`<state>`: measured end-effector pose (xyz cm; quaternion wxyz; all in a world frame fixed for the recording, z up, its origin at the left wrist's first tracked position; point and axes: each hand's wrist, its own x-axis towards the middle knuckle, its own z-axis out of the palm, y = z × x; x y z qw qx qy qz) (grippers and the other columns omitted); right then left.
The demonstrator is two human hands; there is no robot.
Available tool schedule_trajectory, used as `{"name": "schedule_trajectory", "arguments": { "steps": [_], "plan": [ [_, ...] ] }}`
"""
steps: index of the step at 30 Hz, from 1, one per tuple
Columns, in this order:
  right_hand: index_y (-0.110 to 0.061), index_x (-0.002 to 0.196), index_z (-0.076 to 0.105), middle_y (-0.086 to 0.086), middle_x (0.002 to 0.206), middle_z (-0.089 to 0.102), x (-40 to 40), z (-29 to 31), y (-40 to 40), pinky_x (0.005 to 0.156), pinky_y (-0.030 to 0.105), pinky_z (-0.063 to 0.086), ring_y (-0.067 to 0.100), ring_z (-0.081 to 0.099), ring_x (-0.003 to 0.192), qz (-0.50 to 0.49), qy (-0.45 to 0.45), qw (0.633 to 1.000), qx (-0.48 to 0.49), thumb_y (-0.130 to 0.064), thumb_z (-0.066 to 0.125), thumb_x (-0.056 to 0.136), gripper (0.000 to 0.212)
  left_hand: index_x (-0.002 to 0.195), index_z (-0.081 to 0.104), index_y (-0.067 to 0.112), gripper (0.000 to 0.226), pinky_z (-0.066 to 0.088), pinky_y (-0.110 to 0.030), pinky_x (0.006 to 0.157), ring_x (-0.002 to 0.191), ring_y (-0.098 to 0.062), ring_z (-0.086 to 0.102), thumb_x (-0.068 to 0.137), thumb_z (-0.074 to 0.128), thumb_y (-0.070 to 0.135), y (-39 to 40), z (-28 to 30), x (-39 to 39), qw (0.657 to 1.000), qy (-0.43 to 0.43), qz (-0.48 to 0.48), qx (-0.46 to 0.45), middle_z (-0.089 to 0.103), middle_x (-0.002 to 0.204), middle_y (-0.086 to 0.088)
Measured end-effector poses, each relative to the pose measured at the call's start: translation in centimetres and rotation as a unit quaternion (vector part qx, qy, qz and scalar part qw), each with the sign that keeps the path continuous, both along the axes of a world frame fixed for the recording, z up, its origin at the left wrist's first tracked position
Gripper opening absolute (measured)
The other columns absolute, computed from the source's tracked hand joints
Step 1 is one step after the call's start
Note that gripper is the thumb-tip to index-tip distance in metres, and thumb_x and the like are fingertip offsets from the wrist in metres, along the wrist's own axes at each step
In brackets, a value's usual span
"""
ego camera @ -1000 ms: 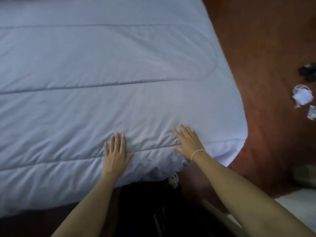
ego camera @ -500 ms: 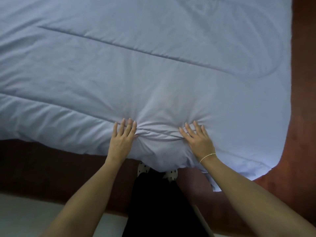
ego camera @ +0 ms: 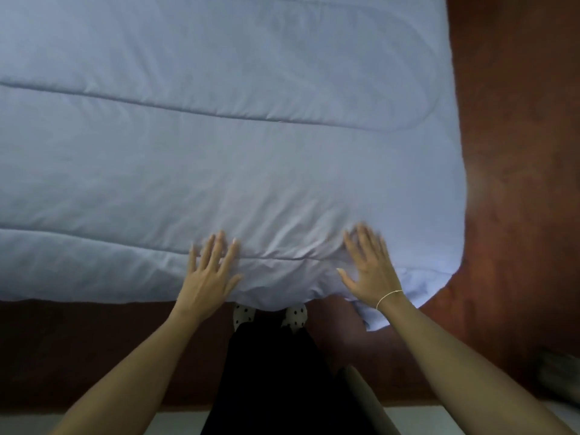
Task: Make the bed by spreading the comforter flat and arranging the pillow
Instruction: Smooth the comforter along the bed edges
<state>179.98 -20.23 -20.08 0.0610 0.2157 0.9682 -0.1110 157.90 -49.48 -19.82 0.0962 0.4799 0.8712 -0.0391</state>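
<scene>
Two flat, released hands: left hand point(ego camera: 208, 277) | right hand point(ego camera: 370, 268) | on soft, quilted, creased comforter point(ego camera: 219, 136)

We saw a reddish-brown carpet point(ego camera: 514, 152) along the right side and below the bed's near edge. We wore black trousers point(ego camera: 276, 378) and pale slippers with dark dots point(ego camera: 295, 315), toes at the bed's edge. A thin pale bracelet point(ego camera: 387, 296) circled one wrist. A pale strip of floor point(ego camera: 175, 423) ran along the bottom.

Bare forearms; thin pale bracelet point(ego camera: 388, 297) on right wrist; black trousers point(ego camera: 276, 378); polka-dot socks point(ego camera: 244, 315).
</scene>
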Motion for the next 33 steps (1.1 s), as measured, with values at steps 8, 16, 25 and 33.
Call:
{"name": "schedule_trajectory", "arguments": {
  "steps": [8,16,25,33],
  "plan": [
    [-0.030,0.145,-0.026,0.024,0.155,-0.017,10.5,-0.6,5.9,0.117,0.052,0.015,0.045,0.000,0.144,-0.404,-0.178,0.897,-0.035,-0.029,0.082,0.069,0.132,0.151,0.013,0.019,0.115,0.012,-0.065,0.110,0.144,-0.040,0.012,0.062,0.063,0.072,14.5,0.1,1.2,0.985,-0.019,-0.173,-0.002,0.011,0.156,-0.022],
    [-0.029,0.144,-0.029,0.033,0.132,0.049,10.8,-2.2,7.9,0.096,0.045,0.048,0.042,0.057,0.114,-0.620,-0.062,0.753,-0.210,-0.029,0.077,0.076,0.126,0.151,0.003,0.021,0.100,0.013,-0.066,0.109,0.143,-0.042,0.015,0.073,0.024,0.080,23.5,-0.1,4.7,0.976,-0.021,-0.215,0.015,0.010,0.157,-0.021],
    [-0.045,0.145,-0.015,0.012,0.084,0.061,14.5,-5.4,10.0,0.079,0.040,0.050,0.032,0.065,0.085,-0.540,-0.092,0.818,-0.178,-0.012,0.054,0.092,0.093,0.152,0.008,0.017,0.094,0.006,-0.062,0.112,0.145,-0.039,0.007,0.080,0.027,0.075,24.5,-1.3,6.2,0.976,-0.021,-0.219,0.004,0.005,0.158,-0.019],
    [-0.032,0.148,-0.017,0.016,0.142,0.043,13.0,-4.4,11.1,0.112,0.053,0.027,0.034,0.047,0.127,-0.558,-0.116,0.804,-0.170,-0.003,0.050,0.086,0.097,0.151,0.012,0.017,0.085,0.011,-0.061,0.113,0.145,-0.037,0.009,0.087,0.018,0.071,22.7,-0.9,6.1,0.970,-0.032,-0.240,-0.022,0.008,0.158,-0.017]
  ]
}}
